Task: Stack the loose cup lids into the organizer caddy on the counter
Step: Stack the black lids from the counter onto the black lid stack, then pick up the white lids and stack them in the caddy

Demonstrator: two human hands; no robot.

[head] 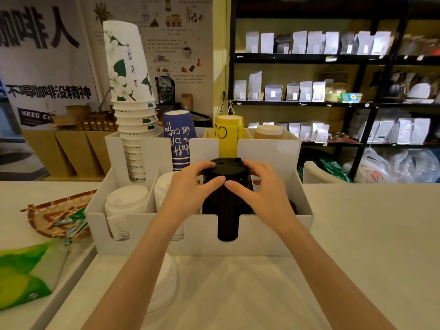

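Both hands clasp the black lid stack (225, 177) at frame centre.
Left hand (190, 184) and right hand (259, 186) could tilt it, snagging the caddy (273, 232) slot.

One camera, worn on the head

It looks forward and down, close over the white caddy (200, 225) at 12 o'clock on the surface (369, 229).

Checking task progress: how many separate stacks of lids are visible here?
4: white stack in the caddy's front-left slot, white stack beside it behind the left hand, black stack held by both hands, white stack loose on the counter. More may be hidden.
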